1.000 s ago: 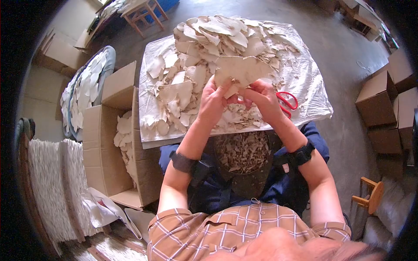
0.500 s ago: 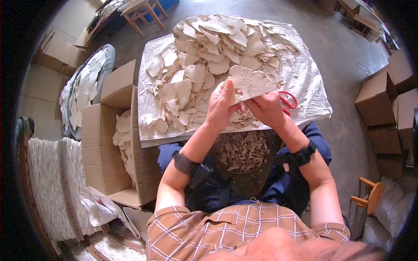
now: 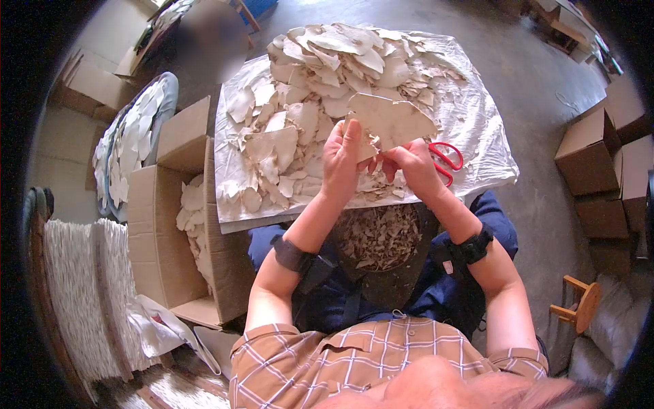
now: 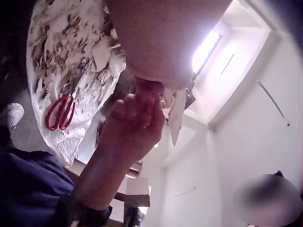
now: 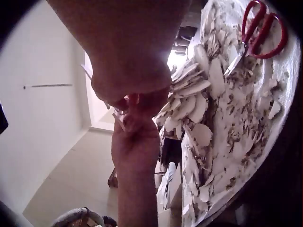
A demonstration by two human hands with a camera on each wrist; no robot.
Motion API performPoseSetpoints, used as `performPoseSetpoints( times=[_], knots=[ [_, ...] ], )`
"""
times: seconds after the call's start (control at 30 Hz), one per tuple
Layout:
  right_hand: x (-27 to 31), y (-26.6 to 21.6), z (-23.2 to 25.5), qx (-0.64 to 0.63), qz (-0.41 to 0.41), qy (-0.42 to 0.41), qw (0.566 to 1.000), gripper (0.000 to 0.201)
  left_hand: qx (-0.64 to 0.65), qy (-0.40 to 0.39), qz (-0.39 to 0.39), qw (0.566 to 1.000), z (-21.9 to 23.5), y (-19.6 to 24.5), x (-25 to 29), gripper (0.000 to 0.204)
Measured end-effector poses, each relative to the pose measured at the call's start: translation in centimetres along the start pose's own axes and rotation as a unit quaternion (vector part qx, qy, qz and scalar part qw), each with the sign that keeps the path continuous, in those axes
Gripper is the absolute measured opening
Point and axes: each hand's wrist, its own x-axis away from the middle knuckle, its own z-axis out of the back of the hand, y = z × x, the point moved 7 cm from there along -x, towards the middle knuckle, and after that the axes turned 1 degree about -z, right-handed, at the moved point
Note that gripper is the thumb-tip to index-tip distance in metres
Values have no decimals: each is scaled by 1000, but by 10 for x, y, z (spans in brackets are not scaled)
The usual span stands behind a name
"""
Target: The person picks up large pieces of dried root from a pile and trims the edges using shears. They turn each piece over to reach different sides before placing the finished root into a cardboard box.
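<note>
Above the cloth-covered table, the left hand (image 3: 342, 160) grips a flat, pale, irregular sheet (image 3: 392, 119) by its left edge, thumb on top. The right hand (image 3: 415, 167) pinches the sheet's lower edge close to the left fingertips, where the edge looks ragged. Behind the sheet rises a heap of similar pale pieces (image 3: 334, 48). Red-handled scissors (image 3: 446, 163) lie on the white cloth (image 3: 487, 146) just right of the right hand. In the left wrist view, the scissors (image 4: 60, 112) rest among small scraps, and the sheet (image 4: 177, 118) shows edge-on.
A tub of small scraps (image 3: 380, 238) sits between the person's knees. An open cardboard box (image 3: 153, 232) holding pale pieces stands left of the table, with a round tray of pieces (image 3: 136, 140) beyond. Boxes (image 3: 589, 157) and a small wooden stool (image 3: 579, 305) are at the right.
The sheet tilted to show a rougher face, then turned back to a smooth one. The right hand shifted slightly along its lower edge. A blurred figure has appeared at the upper left.
</note>
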Motion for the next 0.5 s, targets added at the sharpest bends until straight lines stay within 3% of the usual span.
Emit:
performPoseSetpoints(
  times=[0.07, 0.17, 0.27, 0.37, 0.5],
  knots=[
    [-2, 4, 4, -126, -7, -6, 992, 18, 11, 0, 5, 1000, -3, 2, 1, 35],
    [-3, -6, -2, -148, 15, -38, 988, 16, 30, -12, 14, 999, -5, 1, 1, 34],
    [-4, -5, 4, -93, 64, -58, 992, 16, 20, -18, 28, 999, -2, -3, 2, 33],
    [-3, -4, 4, -89, 12, -28, 996, 16, -27, -19, 28, 999, -1, 0, 3, 32],
    [-7, -7, 8, -38, 40, 9, 998, 17, -117, -42, 22, 992, -2, 3, 6, 32]
  ],
)
